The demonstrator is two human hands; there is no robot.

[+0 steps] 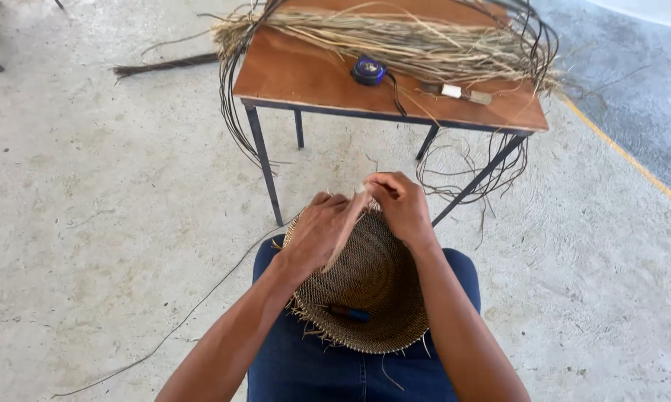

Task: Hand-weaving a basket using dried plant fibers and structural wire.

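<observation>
the concrete floor [90,186] spreads out all round me, pale and rough, with a yellow line [626,160] running across its far right side. ahead of me stands a small wooden table [306,74] on dark metal legs. across its top lies a long bundle of dry straw [395,41], and dark thin strands [235,112] hang off both ends of the table toward the floor. a darker bunch of fibre [164,65] lies on the floor to the left of the table. my legs in blue jeans [350,372] fill the bottom of the view.

on my lap rests the woven basket [376,286], a round bowl shape tipped so its open inside faces me, with loose fibre ends sticking out around its near edge. its far rim sits between my two hands. my left hand [322,232] is curled over the far left part of the rim, fingers bent and gripping the weave. my right hand [399,205] is closed at the top of the rim, its fingertips pinching a pale strand [361,190] right where the two hands meet.

on the table sits a small round dark blue thing [368,71], and just right of it a short tool with a pale handle [458,93]. inside the basket, near its lower edge, lies a small tool with a blue handle [350,313].
</observation>
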